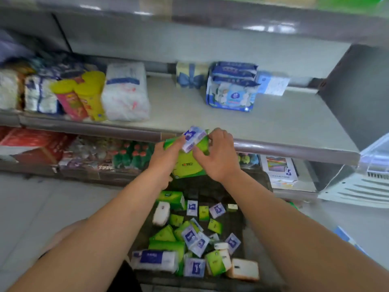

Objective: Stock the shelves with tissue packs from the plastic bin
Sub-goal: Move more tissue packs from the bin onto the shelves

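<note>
The dark plastic bin (250, 209), nearest the camera, holds scattered green and purple tissue packs. Above it, both hands carry a load toward the middle shelf (273, 127): the left hand (166, 157) grips a green tissue pack (187, 163), the right hand (219, 157) pinches a purple pack (192, 139) atop it. Next, I judge, set them on the shelf's bare part.

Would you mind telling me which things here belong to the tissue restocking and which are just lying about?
Part of the job:
- green tissue pack and small purple pack, held by left hand and right hand
- plastic bin of loose packs
- middle shelf

Just lying about:
- yellow-lidded canisters
- gift-wrapped box
- white vented object
</note>
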